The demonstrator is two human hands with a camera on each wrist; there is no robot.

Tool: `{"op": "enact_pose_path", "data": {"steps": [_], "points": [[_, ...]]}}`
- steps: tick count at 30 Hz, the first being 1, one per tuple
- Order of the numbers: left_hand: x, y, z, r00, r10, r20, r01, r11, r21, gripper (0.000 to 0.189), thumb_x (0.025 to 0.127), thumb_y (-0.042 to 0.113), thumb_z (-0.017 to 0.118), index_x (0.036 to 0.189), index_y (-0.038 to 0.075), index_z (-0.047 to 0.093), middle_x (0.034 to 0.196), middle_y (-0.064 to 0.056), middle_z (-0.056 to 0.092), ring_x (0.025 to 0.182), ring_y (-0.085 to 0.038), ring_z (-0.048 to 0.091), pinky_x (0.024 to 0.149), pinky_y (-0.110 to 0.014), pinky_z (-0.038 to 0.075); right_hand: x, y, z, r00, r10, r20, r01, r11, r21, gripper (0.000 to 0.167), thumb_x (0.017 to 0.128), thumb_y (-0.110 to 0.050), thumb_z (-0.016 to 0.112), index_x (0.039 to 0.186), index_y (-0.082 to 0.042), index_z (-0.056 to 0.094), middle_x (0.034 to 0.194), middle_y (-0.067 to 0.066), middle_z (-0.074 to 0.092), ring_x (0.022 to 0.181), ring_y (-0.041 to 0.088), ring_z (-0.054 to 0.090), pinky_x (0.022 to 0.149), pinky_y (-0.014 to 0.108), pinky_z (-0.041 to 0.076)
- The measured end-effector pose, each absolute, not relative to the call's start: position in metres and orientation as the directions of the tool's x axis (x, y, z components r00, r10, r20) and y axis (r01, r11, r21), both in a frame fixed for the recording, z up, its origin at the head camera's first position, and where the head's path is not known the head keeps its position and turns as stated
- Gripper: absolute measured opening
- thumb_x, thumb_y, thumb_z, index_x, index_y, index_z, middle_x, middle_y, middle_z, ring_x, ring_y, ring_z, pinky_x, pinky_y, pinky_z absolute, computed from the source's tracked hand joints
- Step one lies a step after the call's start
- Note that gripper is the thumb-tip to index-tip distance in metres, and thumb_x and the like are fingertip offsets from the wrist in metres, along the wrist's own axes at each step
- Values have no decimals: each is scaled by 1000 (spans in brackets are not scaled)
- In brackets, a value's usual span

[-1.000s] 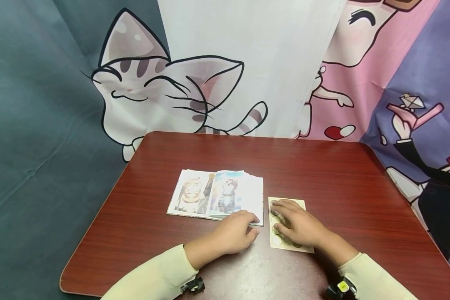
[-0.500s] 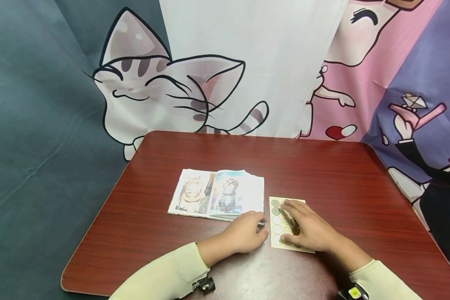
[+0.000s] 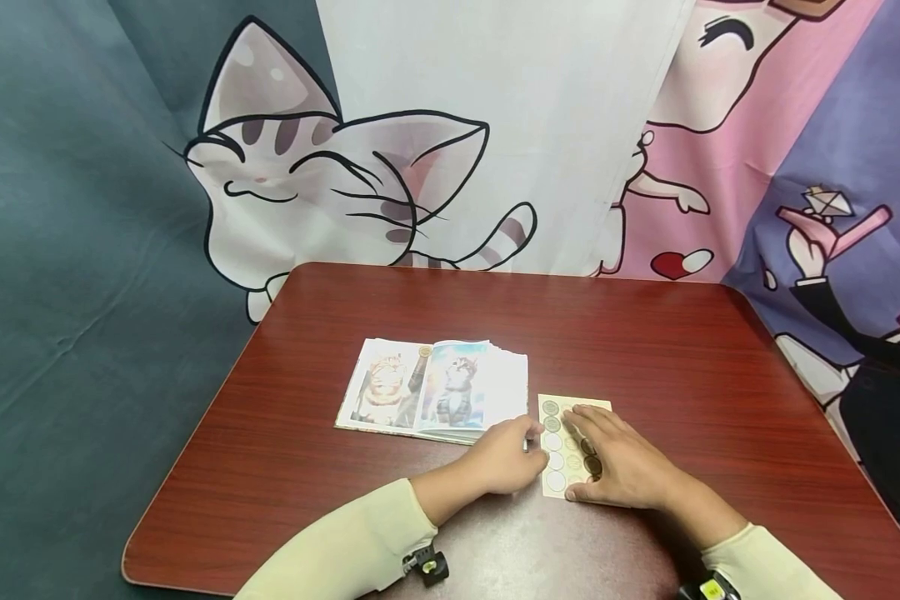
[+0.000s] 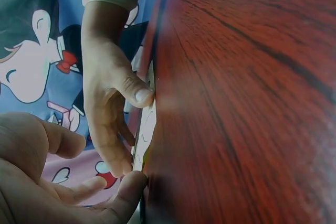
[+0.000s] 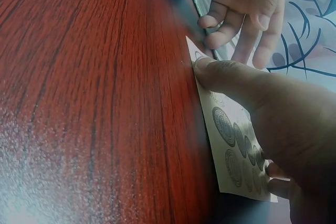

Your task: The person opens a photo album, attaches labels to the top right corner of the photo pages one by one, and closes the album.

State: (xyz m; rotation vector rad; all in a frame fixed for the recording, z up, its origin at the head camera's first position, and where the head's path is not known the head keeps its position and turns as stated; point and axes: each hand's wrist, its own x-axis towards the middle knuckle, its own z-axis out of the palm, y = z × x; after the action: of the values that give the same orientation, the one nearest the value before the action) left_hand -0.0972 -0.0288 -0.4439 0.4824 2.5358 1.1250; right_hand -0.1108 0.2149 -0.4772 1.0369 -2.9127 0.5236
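A cream sheet of round, coin-patterned stickers (image 3: 555, 463) lies on the table; several circles along its left column are blank white. My right hand (image 3: 624, 460) rests spread on the sheet. In the right wrist view, its thumb (image 5: 226, 74) presses near one corner of the sheet (image 5: 214, 135), its other fingers further along. My left hand (image 3: 508, 454) is at the sheet's left edge, its thumb (image 4: 128, 190) and forefinger apart, with nothing visibly held. Beside it lies an open book (image 3: 457, 387) with kitten pictures; this hand covers the book's lower right corner.
The reddish-brown wooden table (image 3: 630, 333) runs back to a printed cartoon curtain (image 3: 570, 125). A small round gold sticker (image 3: 424, 352) shows at the top of the book's left page.
My left hand has moved right, from the book's lower corner to the sticker sheet's edge. My right hand has shifted slightly right, uncovering more of the left column.
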Motion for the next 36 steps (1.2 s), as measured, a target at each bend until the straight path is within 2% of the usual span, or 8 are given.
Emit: {"op": "enact_pose_path", "data": {"steps": [7, 11, 14, 18, 22, 28, 33, 36], "points": [[-101, -25, -443, -900, 392, -193, 91, 601, 794, 49, 93, 24, 64, 136, 1, 56, 113, -5, 64, 94, -12, 59, 85, -30, 50, -110, 215, -477, -784, -607, 131, -614, 725, -312, 106, 67, -61, 87, 148, -4, 50, 146, 15, 52, 136, 39, 47, 112, 64, 33], [-102, -21, -443, -908, 350, -231, 16, 580, 815, 55, 93, 24, 65, 141, 4, 50, 121, -7, 65, 106, -17, 63, 92, -35, 51, -109, 215, -477, -780, -607, 153, -620, 715, -325, 103, 68, -60, 88, 147, -5, 51, 144, 12, 55, 134, 35, 49, 109, 61, 38], [-103, -19, -444, -917, 318, -240, -37, 532, 846, 57, 92, 21, 67, 143, 5, 47, 121, -8, 66, 115, -22, 63, 97, -39, 50, -108, 215, -477, -776, -610, 163, -625, 706, -334, 102, 68, -59, 88, 147, -5, 51, 143, 11, 56, 133, 34, 50, 107, 59, 41], [-104, -15, -448, -931, 281, -232, -88, 445, 891, 57, 93, 15, 67, 144, 3, 45, 114, -5, 67, 101, -19, 63, 85, -35, 53, -108, 216, -477, -776, -610, 161, -622, 697, -358, 102, 68, -58, 88, 146, -4, 51, 143, 12, 56, 133, 34, 50, 107, 57, 41], [-106, -11, -450, -941, 253, -227, -121, 374, 919, 60, 95, 11, 68, 147, 0, 42, 106, -1, 66, 82, -12, 61, 68, -28, 51, -108, 216, -476, -798, -584, 148, -588, 700, -404, 97, 74, -60, 85, 147, -4, 51, 145, 11, 54, 135, 35, 48, 108, 57, 40], [-109, -4, -454, -937, 234, -258, -200, 244, 949, 61, 94, 1, 68, 148, -5, 40, 97, 1, 63, 65, -11, 60, 54, -22, 48, -108, 215, -473, -823, -544, 163, -552, 699, -454, 82, 84, -52, 81, 146, -6, 54, 144, 7, 55, 137, 32, 45, 109, 54, 39], [-112, 1, -458, -945, 217, -244, -214, 152, 965, 48, 87, -13, 66, 132, -4, 55, 90, -3, 60, 63, -11, 57, 52, -20, 48, -108, 212, -472, -832, -504, 233, -548, 678, -490, 56, 91, -31, 79, 137, -6, 61, 137, 8, 61, 131, 33, 51, 105, 55, 41], [-114, 4, -460, -951, 214, -223, -201, 120, 972, 47, 81, -18, 63, 125, -1, 59, 92, -4, 63, 65, -11, 59, 53, -22, 51, -110, 208, -471, -842, -454, 292, -539, 675, -504, 40, 91, -19, 78, 127, -6, 67, 129, 7, 66, 123, 31, 56, 100, 53, 46]]}}
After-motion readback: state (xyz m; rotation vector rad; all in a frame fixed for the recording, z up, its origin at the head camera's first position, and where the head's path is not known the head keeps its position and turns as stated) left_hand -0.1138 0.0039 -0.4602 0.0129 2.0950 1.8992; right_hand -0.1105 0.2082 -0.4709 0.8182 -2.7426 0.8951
